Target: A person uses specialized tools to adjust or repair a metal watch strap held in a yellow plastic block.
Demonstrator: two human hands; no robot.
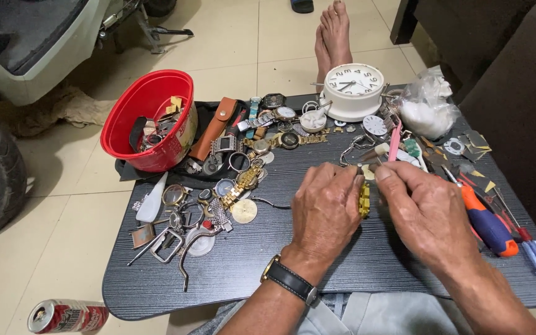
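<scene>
A gold watch band (364, 200) hangs between the two hands, above the dark table (317, 260) near its middle. The left hand (325, 211) is closed, fingers curled over the band's upper end; a black-strapped wristwatch (290, 279) sits on that wrist. The right hand (426, 214) is also closed, thumb and forefinger pinched at the band's top; whether it holds a small tool there cannot be told. Just right of it lie an orange-and-blue screwdriver (488, 226) and a smaller one with a clear handle (531, 248). Left of the hands lies a heap of watches (243, 180) and loose parts. A red bowl (150, 121) of scraps stands at the table's far left corner, a white clock (353, 92) at the far edge, a plastic bag (428, 105) beside it. A can (66, 315) lies on the floor.
</scene>
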